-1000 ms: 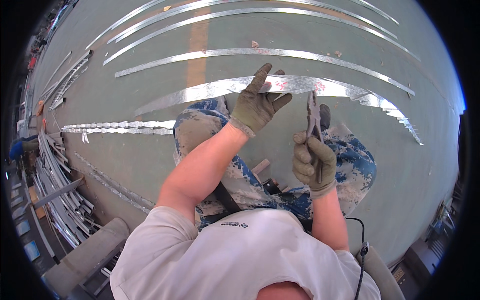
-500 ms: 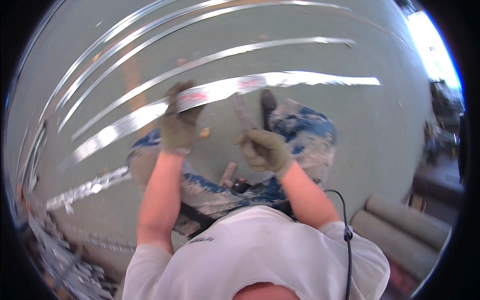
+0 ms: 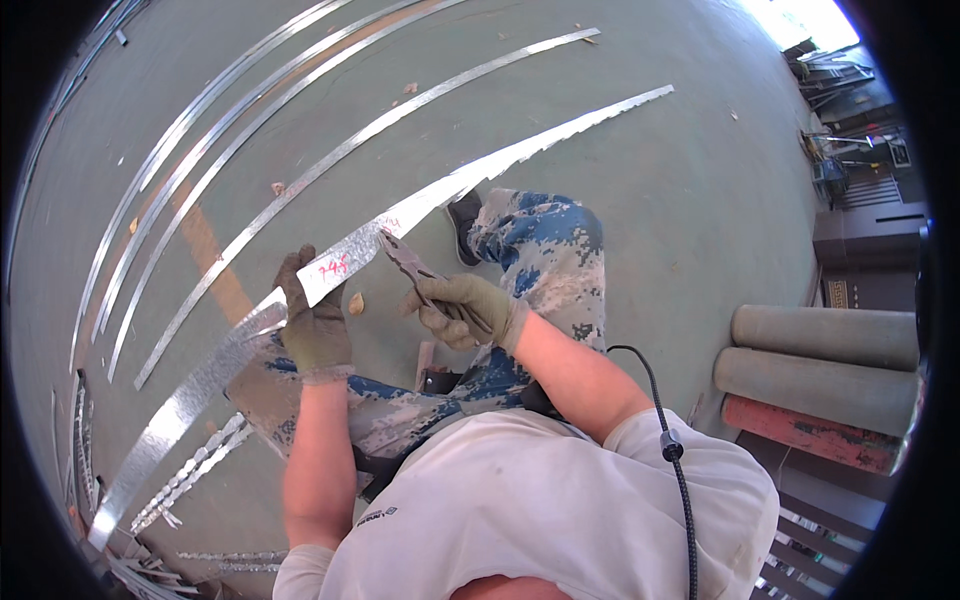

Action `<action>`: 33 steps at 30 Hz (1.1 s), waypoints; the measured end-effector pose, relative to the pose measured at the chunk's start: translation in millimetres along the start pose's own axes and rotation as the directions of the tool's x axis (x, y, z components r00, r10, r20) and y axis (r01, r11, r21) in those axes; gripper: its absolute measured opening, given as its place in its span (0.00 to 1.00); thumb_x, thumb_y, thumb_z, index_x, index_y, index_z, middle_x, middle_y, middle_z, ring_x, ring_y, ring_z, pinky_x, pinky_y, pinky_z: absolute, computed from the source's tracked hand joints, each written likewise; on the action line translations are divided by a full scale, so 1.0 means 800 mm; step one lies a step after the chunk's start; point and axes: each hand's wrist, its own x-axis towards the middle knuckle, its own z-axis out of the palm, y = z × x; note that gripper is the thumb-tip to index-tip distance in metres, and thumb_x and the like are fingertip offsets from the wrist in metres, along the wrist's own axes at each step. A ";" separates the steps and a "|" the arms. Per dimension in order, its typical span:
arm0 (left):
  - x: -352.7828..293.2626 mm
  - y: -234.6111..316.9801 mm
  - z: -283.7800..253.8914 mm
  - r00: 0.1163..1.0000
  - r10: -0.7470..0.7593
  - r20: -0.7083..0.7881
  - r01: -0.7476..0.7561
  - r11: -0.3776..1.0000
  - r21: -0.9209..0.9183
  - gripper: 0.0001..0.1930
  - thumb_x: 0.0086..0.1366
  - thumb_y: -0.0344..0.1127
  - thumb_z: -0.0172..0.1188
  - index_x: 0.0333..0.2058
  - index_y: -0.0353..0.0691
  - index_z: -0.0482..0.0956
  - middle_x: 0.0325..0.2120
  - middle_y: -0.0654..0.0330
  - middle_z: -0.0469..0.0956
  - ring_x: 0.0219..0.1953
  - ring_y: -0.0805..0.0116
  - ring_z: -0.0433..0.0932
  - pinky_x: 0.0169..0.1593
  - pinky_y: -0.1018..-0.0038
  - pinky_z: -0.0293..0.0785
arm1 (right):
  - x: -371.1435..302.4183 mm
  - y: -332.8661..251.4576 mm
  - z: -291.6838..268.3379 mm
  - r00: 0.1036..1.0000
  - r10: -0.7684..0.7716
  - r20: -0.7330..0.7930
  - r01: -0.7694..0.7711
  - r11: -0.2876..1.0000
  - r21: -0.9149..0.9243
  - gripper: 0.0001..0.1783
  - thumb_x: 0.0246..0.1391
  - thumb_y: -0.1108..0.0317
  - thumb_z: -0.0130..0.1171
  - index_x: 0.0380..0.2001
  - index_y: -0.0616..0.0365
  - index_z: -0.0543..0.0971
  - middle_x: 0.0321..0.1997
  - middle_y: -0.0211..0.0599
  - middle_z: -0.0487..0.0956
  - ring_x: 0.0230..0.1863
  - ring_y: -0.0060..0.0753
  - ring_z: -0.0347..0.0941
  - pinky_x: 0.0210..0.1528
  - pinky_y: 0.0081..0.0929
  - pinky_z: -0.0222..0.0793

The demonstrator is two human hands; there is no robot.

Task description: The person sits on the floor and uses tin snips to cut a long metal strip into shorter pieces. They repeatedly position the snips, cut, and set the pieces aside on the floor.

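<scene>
A long shiny sheet-metal strip [image 3: 348, 250] runs diagonally in front of me, with red handwritten marks near its middle and a notched edge toward its far right end. My left hand [image 3: 315, 318], in an olive glove, is closed around the strip beside the marks. In my gloved right hand [image 3: 462, 308] is a dark pair of pliers [image 3: 408, 262], gripped by the handles. The tips of the pliers are at the strip's near edge, just right of my left hand; whether they bite on the metal is hard to tell.
Several narrow metal strips [image 3: 300, 185] lie on the green floor [image 3: 640, 240] beyond. Toothed offcuts [image 3: 195, 465] are at lower left, beside my bent leg. Grey rollers [image 3: 820, 375] and a red one [image 3: 805, 432] stand at right. A cord [image 3: 680, 500] hangs over my shirt.
The view has turned, so the strip slants more steeply. The pliers, blurred before, have swung leftward to the strip's edge by the red marks. My left hand still holds the strip.
</scene>
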 end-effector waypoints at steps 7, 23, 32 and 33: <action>0.012 -0.031 0.003 0.999 -0.052 -0.013 0.051 0.996 -0.073 0.23 0.75 0.43 0.59 0.63 0.40 0.68 0.62 0.52 0.72 0.65 0.54 0.72 0.66 0.52 0.77 | 0.007 -0.022 -0.023 1.000 -0.004 -0.022 0.003 1.000 -0.030 0.25 0.73 0.49 0.51 0.51 0.63 0.78 0.27 0.26 0.77 0.17 0.16 0.62 0.14 0.22 0.53; 0.015 -0.041 0.002 0.980 -0.146 -0.136 0.143 0.989 -0.035 0.19 0.76 0.43 0.56 0.59 0.40 0.71 0.58 0.55 0.75 0.60 0.57 0.77 0.61 0.53 0.82 | -0.011 0.015 0.046 0.906 -0.044 -0.421 -0.133 0.915 -0.382 0.24 0.71 0.55 0.57 0.58 0.64 0.76 0.41 0.43 0.84 0.34 0.34 0.83 0.35 0.33 0.81; 0.017 -0.039 0.003 0.983 -0.139 -0.119 0.127 0.986 -0.107 0.14 0.74 0.40 0.61 0.53 0.41 0.76 0.53 0.56 0.78 0.56 0.60 0.79 0.57 0.54 0.85 | 0.017 0.036 0.004 0.812 -0.234 -0.534 -0.206 0.741 -0.639 0.21 0.71 0.54 0.57 0.56 0.59 0.76 0.41 0.38 0.83 0.31 0.27 0.78 0.29 0.29 0.75; 0.017 -0.038 -0.002 0.987 -0.134 -0.092 0.126 0.988 -0.089 0.16 0.74 0.40 0.60 0.56 0.41 0.75 0.56 0.56 0.77 0.59 0.59 0.77 0.60 0.53 0.83 | 0.017 0.036 0.003 0.822 -0.239 -0.517 -0.180 0.752 -0.634 0.21 0.71 0.54 0.57 0.55 0.59 0.76 0.41 0.37 0.83 0.31 0.27 0.78 0.29 0.28 0.75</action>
